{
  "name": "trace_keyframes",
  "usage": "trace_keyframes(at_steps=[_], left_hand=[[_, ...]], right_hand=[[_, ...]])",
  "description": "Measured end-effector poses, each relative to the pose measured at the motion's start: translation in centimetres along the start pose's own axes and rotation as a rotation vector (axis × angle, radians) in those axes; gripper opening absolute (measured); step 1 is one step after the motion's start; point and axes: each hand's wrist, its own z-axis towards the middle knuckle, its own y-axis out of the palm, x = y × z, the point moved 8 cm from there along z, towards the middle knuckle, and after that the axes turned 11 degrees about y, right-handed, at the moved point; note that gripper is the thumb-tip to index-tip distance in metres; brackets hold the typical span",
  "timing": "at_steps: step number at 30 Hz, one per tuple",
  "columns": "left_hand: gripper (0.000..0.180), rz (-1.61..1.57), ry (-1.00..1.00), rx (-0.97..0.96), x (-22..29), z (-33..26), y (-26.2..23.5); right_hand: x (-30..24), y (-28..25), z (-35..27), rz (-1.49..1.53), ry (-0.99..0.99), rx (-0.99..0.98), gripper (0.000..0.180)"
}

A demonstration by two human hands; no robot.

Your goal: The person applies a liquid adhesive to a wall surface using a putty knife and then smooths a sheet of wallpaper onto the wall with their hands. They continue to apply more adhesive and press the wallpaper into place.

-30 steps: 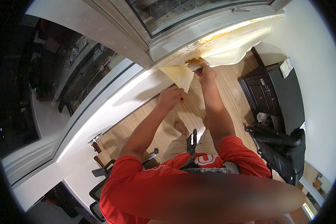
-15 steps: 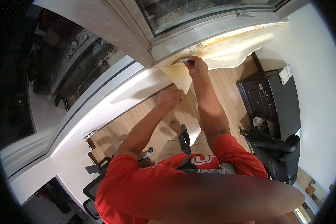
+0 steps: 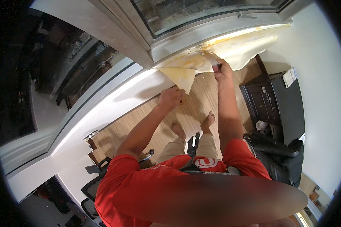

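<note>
Head: two hands [image 3: 171,97] [image 3: 225,70], one handheld tool [image 3: 211,57]

This looks like a room in a home: you stand with bare feet [image 3: 210,118] on a wood-grain floor [image 3: 202,90] beside a wide window [image 3: 216,17], with a dark panelled cabinet [image 3: 263,101] bearing a pale cloth [image 3: 290,78] to your right.
</note>
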Motion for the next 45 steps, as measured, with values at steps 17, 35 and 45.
trace_keyframes(at_steps=[17, 35, 45], left_hand=[[0.017, 0.013, -0.015, 0.004, 0.8, 0.4, -0.2], [0.016, 0.096, -0.073, 0.043, 2.5, 3.3, -0.2], [0.012, 0.212, -0.052, 0.036, 2.8, 8.6, -0.7]], right_hand=[[4.4, 9.3, -10.4, -1.301, -1.268, -0.517, 0.02], [-6.3, 3.0, -4.5, -0.994, -1.307, -0.132, 0.012], [-14.3, -7.8, -5.8, -0.618, -1.1, 0.134, 0.014]])
